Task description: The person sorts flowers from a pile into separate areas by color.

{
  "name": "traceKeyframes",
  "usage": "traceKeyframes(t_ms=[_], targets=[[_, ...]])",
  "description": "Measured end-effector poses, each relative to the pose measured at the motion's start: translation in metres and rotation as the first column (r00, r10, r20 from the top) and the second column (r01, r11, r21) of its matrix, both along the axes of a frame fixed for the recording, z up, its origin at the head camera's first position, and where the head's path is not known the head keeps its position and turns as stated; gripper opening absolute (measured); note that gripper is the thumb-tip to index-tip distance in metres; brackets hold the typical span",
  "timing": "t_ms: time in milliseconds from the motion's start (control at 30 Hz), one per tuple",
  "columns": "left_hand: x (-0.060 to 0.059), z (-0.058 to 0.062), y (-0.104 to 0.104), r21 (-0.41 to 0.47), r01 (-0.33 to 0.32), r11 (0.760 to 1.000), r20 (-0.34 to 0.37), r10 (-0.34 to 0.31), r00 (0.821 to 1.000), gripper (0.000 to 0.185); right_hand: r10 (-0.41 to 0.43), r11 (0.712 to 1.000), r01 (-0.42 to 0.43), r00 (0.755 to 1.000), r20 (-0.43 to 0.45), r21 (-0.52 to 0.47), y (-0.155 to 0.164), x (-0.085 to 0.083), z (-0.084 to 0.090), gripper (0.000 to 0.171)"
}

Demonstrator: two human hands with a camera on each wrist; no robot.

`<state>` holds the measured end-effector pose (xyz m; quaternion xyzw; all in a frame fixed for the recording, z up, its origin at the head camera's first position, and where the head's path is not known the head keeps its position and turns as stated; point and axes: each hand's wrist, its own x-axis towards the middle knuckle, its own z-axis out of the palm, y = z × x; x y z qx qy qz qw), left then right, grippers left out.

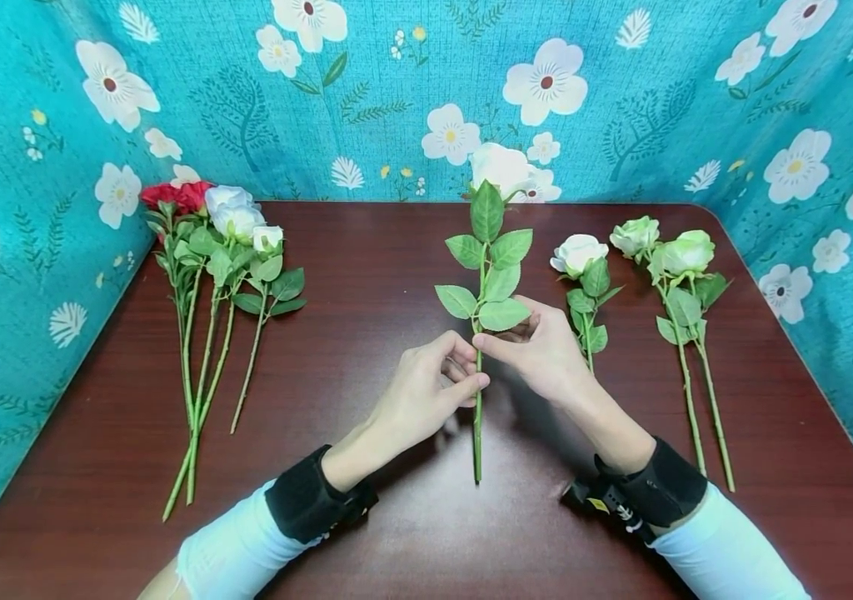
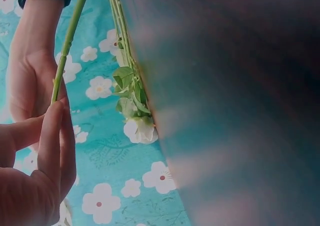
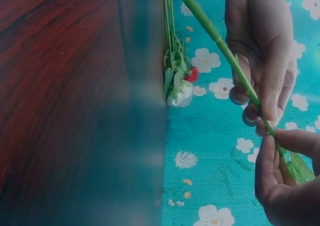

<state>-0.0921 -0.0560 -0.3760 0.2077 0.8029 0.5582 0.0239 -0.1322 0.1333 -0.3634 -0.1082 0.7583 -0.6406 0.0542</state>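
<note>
Both hands meet at the middle of the bench: the left hand point(image 1: 426, 387) pinches the stem of a white rose point(image 1: 481, 292) just below its leaves, and the right hand point(image 1: 539, 346) pinches the same stem from the other side. That rose lies lengthwise, bloom toward the flowered cloth point(image 1: 396, 92). A bunch of red and white roses point(image 1: 209, 275) lies well to the left; three pale roses point(image 1: 651, 275) lie to the right on the bench point(image 1: 366, 275).

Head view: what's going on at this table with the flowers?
A person holds one white rose by its green stem, left hand and right hand both pinching it just under the leaves. To the left, a bundle of red and white roses lies on the dark wooden table. To the right lie a short white rose and two pale green roses.
</note>
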Motion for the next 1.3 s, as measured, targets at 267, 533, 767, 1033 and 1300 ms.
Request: traceKeyframes(t_ms=[267,533,767,1033,1300], targets=[[-0.006,0.013,-0.012,-0.115,-0.025,0.993,-0.042,0.020,0.999,0.022,-0.008,0.999,0.008,1.000,0.002,0.050,0.008,-0.003,0.005,0.027],[-0.012,0.030,-0.029,-0.122,-0.060,0.991,-0.050,0.054,0.997,0.016,-0.026,0.987,0.021,0.999,0.025,0.161,0.028,-0.007,0.007,0.028],[-0.014,0.034,-0.042,-0.158,-0.070,0.985,-0.040,0.064,0.997,0.012,-0.034,0.970,0.027,0.999,0.022,0.243,0.048,-0.009,0.005,0.024],[-0.015,0.032,-0.055,-0.221,-0.088,0.971,-0.006,0.089,0.996,0.011,-0.035,0.871,0.040,0.999,-0.019,0.489,0.086,-0.011,0.006,0.019],[-0.012,0.029,-0.058,-0.244,-0.057,0.968,0.018,0.063,0.998,0.012,0.004,0.806,-0.024,0.999,0.035,0.591,0.110,-0.017,-0.008,0.013]])
